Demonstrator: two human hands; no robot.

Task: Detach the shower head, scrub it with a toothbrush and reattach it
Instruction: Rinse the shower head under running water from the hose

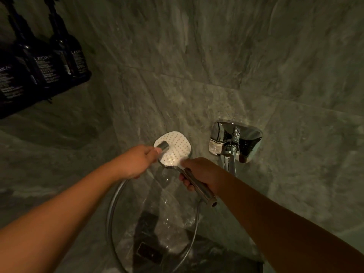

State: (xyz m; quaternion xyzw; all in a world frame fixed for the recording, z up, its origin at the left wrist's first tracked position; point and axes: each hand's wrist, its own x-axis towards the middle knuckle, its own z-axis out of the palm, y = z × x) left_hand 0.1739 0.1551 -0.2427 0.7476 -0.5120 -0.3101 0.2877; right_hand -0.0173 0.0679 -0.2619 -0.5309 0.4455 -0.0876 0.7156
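Note:
The shower head (175,149) has a white, dotted spray face turned up toward me and a chrome handle (199,184). My right hand (199,172) grips that handle; its open threaded end (213,203) points down to the right with no hose on it. My left hand (137,161) pinches the metal end of the hose (163,145) and holds it over the spray face. The silver hose (110,213) loops down below both hands. Water seems to run off the head toward the floor. No toothbrush is in view.
A chrome wall plate with a holder (235,141) sits on the grey stone wall just right of the head. A dark rack of black bottles (45,64) hangs at the upper left. A dark floor drain (151,251) lies below.

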